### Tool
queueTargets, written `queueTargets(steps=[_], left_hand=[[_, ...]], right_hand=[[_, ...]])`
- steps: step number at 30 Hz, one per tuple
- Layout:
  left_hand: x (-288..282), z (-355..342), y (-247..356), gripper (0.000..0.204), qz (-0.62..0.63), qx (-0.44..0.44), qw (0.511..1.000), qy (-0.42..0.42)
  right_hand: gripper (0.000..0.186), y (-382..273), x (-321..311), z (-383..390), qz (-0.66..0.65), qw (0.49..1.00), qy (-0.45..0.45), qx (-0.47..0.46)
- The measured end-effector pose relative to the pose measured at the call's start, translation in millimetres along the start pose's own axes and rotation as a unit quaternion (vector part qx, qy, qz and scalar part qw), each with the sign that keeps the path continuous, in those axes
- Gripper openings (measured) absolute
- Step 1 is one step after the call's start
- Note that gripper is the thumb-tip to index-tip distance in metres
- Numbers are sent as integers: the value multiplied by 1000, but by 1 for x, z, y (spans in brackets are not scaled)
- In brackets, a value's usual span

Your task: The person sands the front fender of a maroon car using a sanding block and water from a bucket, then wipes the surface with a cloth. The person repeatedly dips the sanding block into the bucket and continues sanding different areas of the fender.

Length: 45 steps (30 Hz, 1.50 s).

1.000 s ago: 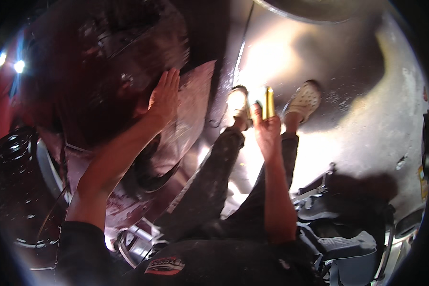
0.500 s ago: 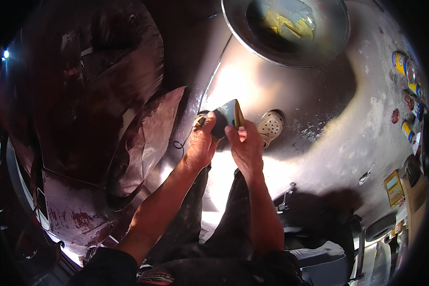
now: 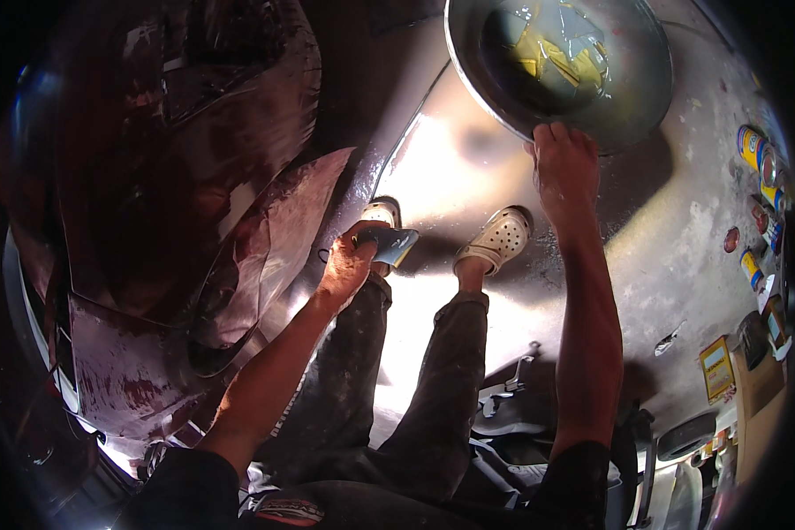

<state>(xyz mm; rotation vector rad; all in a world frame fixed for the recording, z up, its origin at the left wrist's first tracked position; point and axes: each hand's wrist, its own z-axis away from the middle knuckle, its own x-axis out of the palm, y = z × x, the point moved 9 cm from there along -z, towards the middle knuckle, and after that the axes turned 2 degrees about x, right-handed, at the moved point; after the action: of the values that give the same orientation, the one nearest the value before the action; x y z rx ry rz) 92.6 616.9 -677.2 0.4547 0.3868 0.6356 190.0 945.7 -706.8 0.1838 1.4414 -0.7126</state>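
My left hand [image 3: 349,265] is closed on a folded sheet of sandpaper [image 3: 395,245], grey-blue on its face with a thin yellowish edge. It holds the sheet low in front of my left leg. Farther off to the right, my right hand [image 3: 567,172] is stretched out, its fingers hooked over the near rim of a wide dark basin [image 3: 649,97]. Water lies in the basin, with several grey and yellow pieces of sandpaper [image 3: 561,57] in it. My right fingertips are partly hidden behind the rim.
A large dark-red, scuffed car body panel [image 3: 150,221] fills the left side. A thin cable [image 3: 406,132] runs across the wet floor near my clogs [image 3: 503,238]. Several cans [image 3: 751,146] stand along the right, and a black stool-like frame [image 3: 512,389] is beside my right leg.
My right hand has let go of the sandpaper and reached forward to the basin's rim. My left hand keeps the sheet, now lower and tilted. The view has shifted slightly.
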Motion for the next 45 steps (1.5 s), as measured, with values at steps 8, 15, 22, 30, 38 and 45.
queueTargets(steps=[8,15,22,30,38,45], left_hand=[[28,5,-12,36,-136,17,989,-55],[0,13,-37,35,-301,37,953,-15],[-6,17,-53,28,-292,-21,956,-30],[-2,19,-81,24,-244,-10,970,5],[27,15,-75,25,-135,-40,988,-63],[20,4,-54,25,-128,-15,991,-46]], right_hand=[[36,8,6,120,-41,992,-90,-81],[41,-6,30,149,-198,867,-449,79],[53,204,266,85,36,997,-24,71],[65,149,301,95,-336,871,-120,338],[36,-1,269,125,-568,701,-140,409],[38,39,277,113,-578,757,157,262]])
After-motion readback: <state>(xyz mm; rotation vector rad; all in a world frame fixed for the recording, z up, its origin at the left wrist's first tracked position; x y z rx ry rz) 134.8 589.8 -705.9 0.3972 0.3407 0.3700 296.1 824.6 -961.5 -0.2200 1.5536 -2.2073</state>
